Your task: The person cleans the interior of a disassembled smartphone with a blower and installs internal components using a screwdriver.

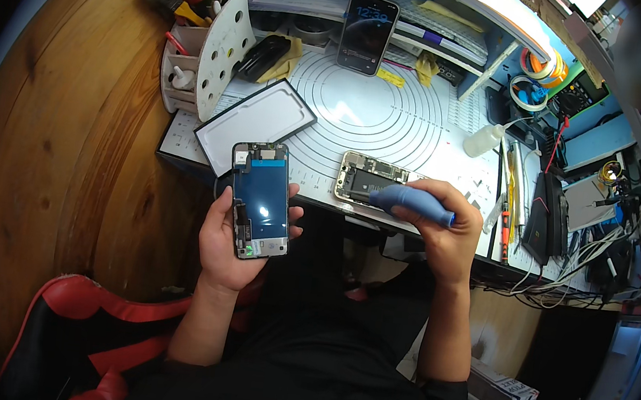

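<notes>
My left hand is closed round the edges of a phone screen assembly, its inner side with the dark blue panel and small metal parts facing up. It is held just off the desk's front edge. My right hand grips a blue rubber air blower, its narrow nozzle pointing left. Below the blower lies an opened phone body on the white mat, showing its battery and circuit board. The blower and my fingers hide its right part.
On the round-lined work mat lies a white tray with a black rim. Behind it a lit phone stands upright. A tool organiser is at left. At right are a squeeze bottle, a red-and-black screwdriver and tangled cables.
</notes>
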Motion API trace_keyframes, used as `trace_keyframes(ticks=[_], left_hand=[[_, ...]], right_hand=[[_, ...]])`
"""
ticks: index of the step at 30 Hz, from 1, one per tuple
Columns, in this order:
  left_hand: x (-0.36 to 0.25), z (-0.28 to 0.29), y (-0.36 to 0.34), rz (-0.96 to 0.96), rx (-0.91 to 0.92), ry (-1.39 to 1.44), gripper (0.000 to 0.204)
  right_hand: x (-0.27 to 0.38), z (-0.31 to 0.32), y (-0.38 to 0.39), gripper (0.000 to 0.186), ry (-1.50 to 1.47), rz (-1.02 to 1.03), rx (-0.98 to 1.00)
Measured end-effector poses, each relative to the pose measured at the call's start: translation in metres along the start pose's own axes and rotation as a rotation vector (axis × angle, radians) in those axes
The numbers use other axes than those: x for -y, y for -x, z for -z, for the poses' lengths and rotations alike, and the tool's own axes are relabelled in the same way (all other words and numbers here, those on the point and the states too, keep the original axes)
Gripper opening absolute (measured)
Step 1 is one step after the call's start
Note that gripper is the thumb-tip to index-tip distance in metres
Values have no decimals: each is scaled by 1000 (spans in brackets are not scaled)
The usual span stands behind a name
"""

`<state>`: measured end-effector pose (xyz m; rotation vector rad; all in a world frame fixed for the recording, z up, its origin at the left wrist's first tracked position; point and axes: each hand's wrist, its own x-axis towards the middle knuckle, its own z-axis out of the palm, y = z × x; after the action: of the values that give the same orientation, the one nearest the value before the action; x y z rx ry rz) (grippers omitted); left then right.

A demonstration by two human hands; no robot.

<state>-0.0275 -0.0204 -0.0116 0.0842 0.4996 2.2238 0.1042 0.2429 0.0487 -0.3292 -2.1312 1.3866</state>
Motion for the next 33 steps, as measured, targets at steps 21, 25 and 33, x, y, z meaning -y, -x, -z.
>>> trace_keyframes(ticks=[21,25,33], left_hand=[[0,-6,2,-6,-28,-72,66],[-1,-7,1,-4,-33,-89,66],[1,-8,-3,11,-15,-80,65]], right_hand=[[-22,22,-48,27,-136,-25,-68],[-32,42,-37,29,-186,-98,-67],[-9,54,-20,33,-282,-168,-83]])
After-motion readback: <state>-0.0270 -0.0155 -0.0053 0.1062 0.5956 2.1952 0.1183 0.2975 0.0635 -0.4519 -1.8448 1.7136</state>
